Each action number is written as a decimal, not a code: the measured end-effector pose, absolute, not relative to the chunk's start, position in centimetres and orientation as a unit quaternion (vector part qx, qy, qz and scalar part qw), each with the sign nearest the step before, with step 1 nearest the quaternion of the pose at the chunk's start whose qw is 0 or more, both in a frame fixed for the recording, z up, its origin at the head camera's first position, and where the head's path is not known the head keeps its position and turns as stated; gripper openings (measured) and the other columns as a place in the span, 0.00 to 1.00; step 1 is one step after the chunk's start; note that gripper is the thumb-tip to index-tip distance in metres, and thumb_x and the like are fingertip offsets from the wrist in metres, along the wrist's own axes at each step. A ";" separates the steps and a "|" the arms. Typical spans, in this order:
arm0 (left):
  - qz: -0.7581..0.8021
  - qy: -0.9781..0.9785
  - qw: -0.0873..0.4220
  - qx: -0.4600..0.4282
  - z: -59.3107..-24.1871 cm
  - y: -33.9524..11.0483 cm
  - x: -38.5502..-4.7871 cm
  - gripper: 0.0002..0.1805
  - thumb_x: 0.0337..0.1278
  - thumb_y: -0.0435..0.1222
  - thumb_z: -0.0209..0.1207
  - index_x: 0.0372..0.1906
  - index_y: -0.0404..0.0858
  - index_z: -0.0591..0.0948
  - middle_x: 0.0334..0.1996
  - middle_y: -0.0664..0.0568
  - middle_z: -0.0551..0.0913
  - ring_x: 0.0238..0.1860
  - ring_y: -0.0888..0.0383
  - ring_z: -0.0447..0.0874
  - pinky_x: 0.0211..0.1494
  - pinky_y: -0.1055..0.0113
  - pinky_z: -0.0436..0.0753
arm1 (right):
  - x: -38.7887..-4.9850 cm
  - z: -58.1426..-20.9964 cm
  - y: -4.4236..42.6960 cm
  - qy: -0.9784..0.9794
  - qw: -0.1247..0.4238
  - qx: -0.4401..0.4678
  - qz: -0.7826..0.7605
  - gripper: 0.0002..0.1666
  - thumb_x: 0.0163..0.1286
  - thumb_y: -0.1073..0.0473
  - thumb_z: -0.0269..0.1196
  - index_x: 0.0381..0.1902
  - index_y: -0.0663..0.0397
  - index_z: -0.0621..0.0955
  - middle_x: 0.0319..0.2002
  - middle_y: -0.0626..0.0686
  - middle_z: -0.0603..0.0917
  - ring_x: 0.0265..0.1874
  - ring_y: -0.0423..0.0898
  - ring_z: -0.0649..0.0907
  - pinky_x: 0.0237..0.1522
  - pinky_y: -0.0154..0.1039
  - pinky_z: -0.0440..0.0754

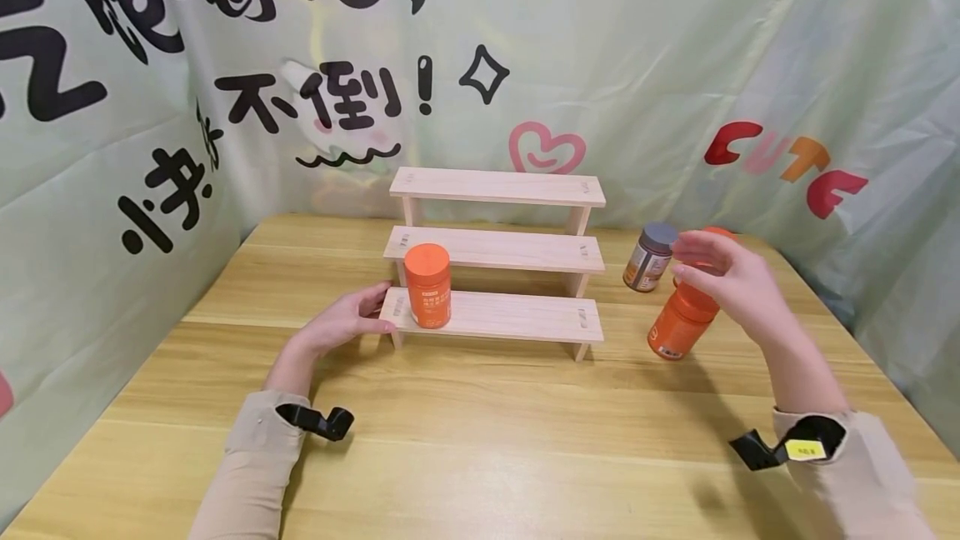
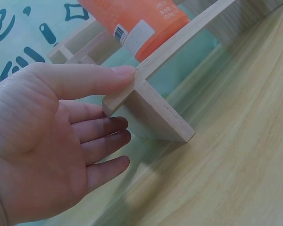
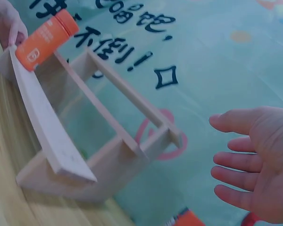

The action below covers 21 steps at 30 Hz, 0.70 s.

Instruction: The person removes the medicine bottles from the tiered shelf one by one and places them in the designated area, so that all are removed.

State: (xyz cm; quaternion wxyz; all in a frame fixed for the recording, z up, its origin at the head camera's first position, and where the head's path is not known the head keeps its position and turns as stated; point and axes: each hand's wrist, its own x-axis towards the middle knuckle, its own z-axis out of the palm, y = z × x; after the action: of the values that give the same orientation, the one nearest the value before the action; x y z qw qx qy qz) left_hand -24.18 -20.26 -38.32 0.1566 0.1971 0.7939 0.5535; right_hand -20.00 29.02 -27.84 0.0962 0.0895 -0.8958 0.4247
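A three-step wooden shelf stands on the table, with an orange bottle upright at the left end of its lowest step. My left hand pinches that step's left end, thumb on the top face and index finger at the edge below, as the left wrist view shows. To the right of the shelf, my right hand is held over another orange bottle, partly covering it. Its fingers are extended and hold nothing in the right wrist view. Behind this hand another orange piece peeks out.
A brown bottle with a grey cap stands right of the shelf, close to my right fingertips. The wooden table extends in front. Pale printed cloth hangs behind and along both sides.
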 end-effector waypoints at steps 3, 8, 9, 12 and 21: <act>0.554 0.794 0.156 0.196 -38.3 -20.3 -24.2 0.46 0.54 0.32 0.61 0.69 0.22 0.45 0.68 0.29 0.48 0.68 0.37 0.48 0.69 0.47 0.50 | -20.3 -27.6 27.8 -0.891 0.089 0.112 0.432 0.33 0.64 0.52 0.62 0.63 0.61 0.68 0.51 0.50 0.77 0.44 0.30 0.75 0.41 0.20 0.74; 0.558 0.791 0.155 0.199 -38.3 -20.3 -24.1 0.47 0.54 0.32 0.61 0.69 0.22 0.44 0.69 0.29 0.48 0.68 0.37 0.49 0.69 0.48 0.51 | -20.9 -27.2 25.4 -0.887 0.065 0.134 0.438 0.33 0.65 0.51 0.61 0.64 0.57 0.67 0.56 0.59 0.75 0.50 0.41 0.75 0.43 0.23 0.73; 0.558 0.791 0.154 0.198 -38.2 -20.3 -24.1 0.47 0.54 0.32 0.61 0.69 0.22 0.44 0.69 0.30 0.48 0.68 0.38 0.49 0.69 0.48 0.52 | -21.0 -27.1 24.9 -0.884 0.060 0.139 0.443 0.32 0.65 0.51 0.61 0.64 0.56 0.67 0.56 0.59 0.74 0.52 0.44 0.75 0.42 0.24 0.74; 0.559 0.790 0.151 0.203 -38.2 -20.3 -24.2 0.46 0.54 0.31 0.61 0.69 0.23 0.45 0.69 0.30 0.50 0.68 0.38 0.51 0.68 0.49 0.53 | -21.4 -27.1 23.4 -0.874 0.045 0.145 0.462 0.31 0.65 0.52 0.61 0.63 0.55 0.68 0.56 0.58 0.75 0.53 0.48 0.75 0.42 0.26 0.75; 0.563 0.784 0.154 0.211 -38.4 -20.5 -24.2 0.46 0.53 0.30 0.61 0.69 0.23 0.46 0.70 0.32 0.48 0.69 0.40 0.49 0.69 0.50 0.51 | -23.0 -28.2 18.8 -0.840 0.014 0.216 0.497 0.31 0.64 0.54 0.62 0.62 0.61 0.68 0.54 0.58 0.77 0.53 0.50 0.76 0.48 0.30 0.76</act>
State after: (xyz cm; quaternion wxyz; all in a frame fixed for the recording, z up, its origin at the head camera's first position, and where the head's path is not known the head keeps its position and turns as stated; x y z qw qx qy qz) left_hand -24.17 -20.46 -38.40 0.1539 0.2110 0.7839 0.5633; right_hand -23.00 18.76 -28.21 0.0135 0.2161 -0.8405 0.4967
